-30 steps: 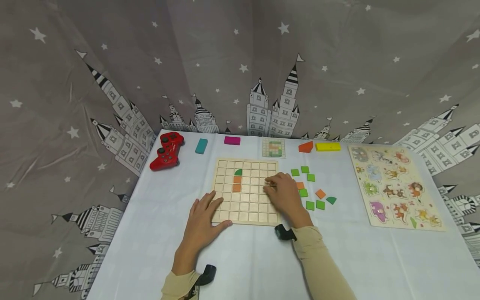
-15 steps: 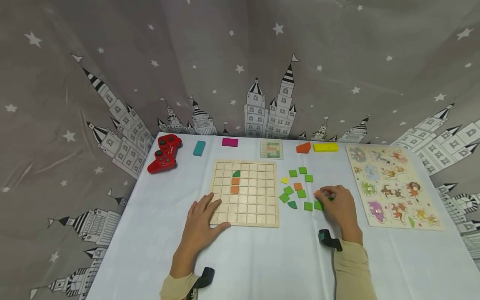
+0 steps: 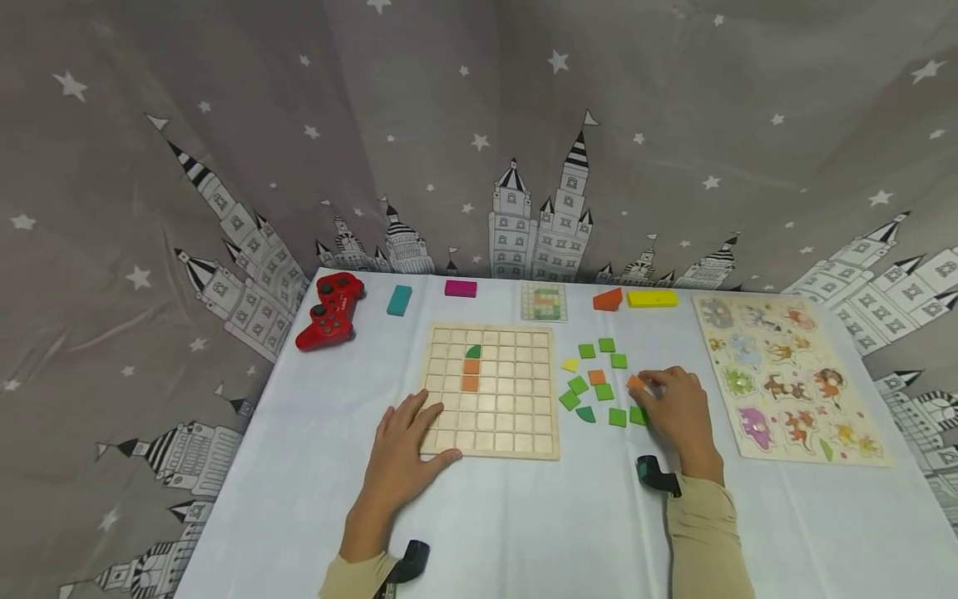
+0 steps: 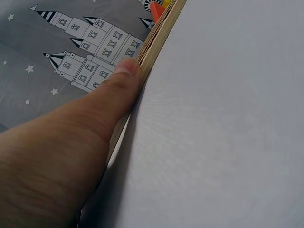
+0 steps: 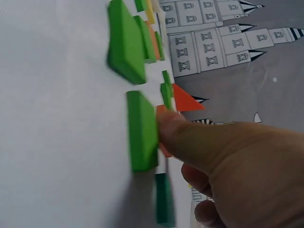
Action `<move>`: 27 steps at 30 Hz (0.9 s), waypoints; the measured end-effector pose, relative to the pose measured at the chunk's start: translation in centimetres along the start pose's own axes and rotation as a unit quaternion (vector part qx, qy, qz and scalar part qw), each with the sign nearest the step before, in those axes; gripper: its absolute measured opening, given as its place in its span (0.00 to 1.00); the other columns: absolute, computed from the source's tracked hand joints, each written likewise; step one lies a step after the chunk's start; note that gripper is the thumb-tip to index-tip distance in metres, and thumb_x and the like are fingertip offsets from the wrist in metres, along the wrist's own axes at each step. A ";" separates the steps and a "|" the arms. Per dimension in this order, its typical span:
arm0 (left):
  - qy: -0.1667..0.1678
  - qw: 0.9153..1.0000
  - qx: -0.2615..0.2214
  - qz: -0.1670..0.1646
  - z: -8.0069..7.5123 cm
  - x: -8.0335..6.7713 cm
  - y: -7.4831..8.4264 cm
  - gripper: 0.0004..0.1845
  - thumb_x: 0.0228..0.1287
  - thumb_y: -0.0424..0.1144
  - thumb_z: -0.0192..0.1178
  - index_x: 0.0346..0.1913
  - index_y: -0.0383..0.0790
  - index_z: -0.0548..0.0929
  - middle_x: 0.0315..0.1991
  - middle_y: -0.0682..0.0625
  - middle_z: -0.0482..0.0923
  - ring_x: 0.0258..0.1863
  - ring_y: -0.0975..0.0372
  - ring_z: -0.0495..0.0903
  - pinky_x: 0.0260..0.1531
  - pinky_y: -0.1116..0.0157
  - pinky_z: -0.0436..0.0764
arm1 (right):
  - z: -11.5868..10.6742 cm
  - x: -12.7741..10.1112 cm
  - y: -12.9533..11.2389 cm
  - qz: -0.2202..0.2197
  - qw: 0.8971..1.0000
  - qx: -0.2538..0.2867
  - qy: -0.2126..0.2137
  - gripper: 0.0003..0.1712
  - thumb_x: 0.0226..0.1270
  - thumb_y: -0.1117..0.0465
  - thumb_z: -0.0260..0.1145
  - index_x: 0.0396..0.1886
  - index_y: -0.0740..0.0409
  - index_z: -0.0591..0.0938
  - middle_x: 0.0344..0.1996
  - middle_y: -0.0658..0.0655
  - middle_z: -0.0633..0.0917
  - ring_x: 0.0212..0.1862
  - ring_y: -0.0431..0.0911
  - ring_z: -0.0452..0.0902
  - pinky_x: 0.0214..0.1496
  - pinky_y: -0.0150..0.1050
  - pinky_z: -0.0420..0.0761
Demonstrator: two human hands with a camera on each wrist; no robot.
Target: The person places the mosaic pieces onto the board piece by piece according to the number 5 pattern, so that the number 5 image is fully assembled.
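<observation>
Your left hand (image 3: 402, 453) lies flat with straight fingers on the near left corner of a wooden grid board (image 3: 491, 391), and in the left wrist view your thumb presses against the board's edge. The board sits in the middle of a desk (image 3: 524, 516) covered in a pale cloth. Three pieces lie in its squares, in one column: a dark green quarter-round piece (image 3: 473, 352) on top and two orange squares (image 3: 471, 374) directly beneath it. Your right hand (image 3: 674, 408) is to the right of the board, among a scatter of loose tiles, with its fingertips curled around a small orange tile (image 3: 635, 383); the right wrist view shows your thumb against that orange tile, with a green square tile (image 5: 142, 130) just beside it. The loose green tiles (image 3: 602, 391) lie between the board and your right hand, with a yellow piece (image 3: 570, 364) at their left edge. Along the far edge of the desk, from left to right, are a red game controller (image 3: 330, 310), a teal block (image 3: 399, 300), a magenta block (image 3: 460, 289), a small pattern card (image 3: 544, 301), an orange block (image 3: 609, 299) and a yellow block (image 3: 652, 298). An animal puzzle board (image 3: 786, 374) lies at the right. A grey curtain (image 3: 449, 125) with stars and castles hangs behind.
</observation>
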State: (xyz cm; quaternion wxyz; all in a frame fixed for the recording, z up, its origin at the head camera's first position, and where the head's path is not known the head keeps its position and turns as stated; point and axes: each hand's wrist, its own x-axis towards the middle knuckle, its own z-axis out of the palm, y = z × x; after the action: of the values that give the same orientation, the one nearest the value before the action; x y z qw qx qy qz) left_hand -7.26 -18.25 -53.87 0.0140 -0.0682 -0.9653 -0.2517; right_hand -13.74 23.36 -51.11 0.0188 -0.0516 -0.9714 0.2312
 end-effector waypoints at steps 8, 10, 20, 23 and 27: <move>0.008 1.000 -0.002 0.004 0.0 0.0 -0.2 0.43 0.53 0.65 0.72 0.70 0.50 0.74 0.79 0.45 0.61 0.79 0.48 0.58 0.80 0.44 0.50 | 0.9 0.4 0.4 -0.002 1.000 -0.021 -0.010 0.21 0.71 0.53 0.69 0.55 0.62 0.85 0.48 0.66 0.81 0.47 0.58 0.69 0.49 0.55 0.73; 0.007 1.000 -0.003 0.003 0.0 0.0 -0.1 0.44 0.53 0.65 0.72 0.70 0.50 0.75 0.79 0.45 0.61 0.79 0.48 0.58 0.80 0.43 0.50 | 1.0 0.5 0.4 0.000 1.000 -0.027 -0.016 0.21 0.72 0.53 0.67 0.56 0.62 0.84 0.48 0.66 0.80 0.47 0.58 0.69 0.49 0.55 0.73; 0.022 1.000 -0.003 0.008 0.0 -0.3 0.1 0.43 0.52 0.64 0.74 0.69 0.49 0.76 0.78 0.44 0.63 0.78 0.47 0.60 0.79 0.42 0.52 | 1.0 0.2 0.2 0.007 1.000 -0.017 -0.024 0.22 0.76 0.53 0.64 0.59 0.64 0.81 0.51 0.66 0.77 0.50 0.58 0.67 0.52 0.56 0.73; 0.020 1.000 -0.002 0.011 0.1 -0.3 0.1 0.43 0.52 0.64 0.73 0.70 0.49 0.75 0.78 0.44 0.63 0.78 0.47 0.60 0.79 0.42 0.51 | 1.0 -0.1 0.1 0.008 1.000 -0.009 -0.017 0.21 0.76 0.54 0.64 0.59 0.64 0.81 0.50 0.66 0.76 0.51 0.58 0.67 0.53 0.56 0.72; 0.011 1.000 -0.005 0.004 0.0 -0.1 0.0 0.44 0.53 0.64 0.73 0.71 0.49 0.74 0.79 0.44 0.61 0.79 0.48 0.58 0.80 0.43 0.49 | 0.9 0.0 -0.8 -0.002 1.000 0.006 -0.001 0.21 0.75 0.53 0.64 0.58 0.64 0.81 0.49 0.65 0.77 0.51 0.59 0.67 0.54 0.56 0.72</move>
State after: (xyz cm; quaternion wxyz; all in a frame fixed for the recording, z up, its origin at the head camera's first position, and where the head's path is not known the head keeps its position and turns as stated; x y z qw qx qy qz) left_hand -7.11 -18.23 -53.88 0.0255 -0.0689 -0.9637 -0.2568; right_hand -13.91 22.22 -51.55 0.0190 -0.0490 -0.9701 0.2368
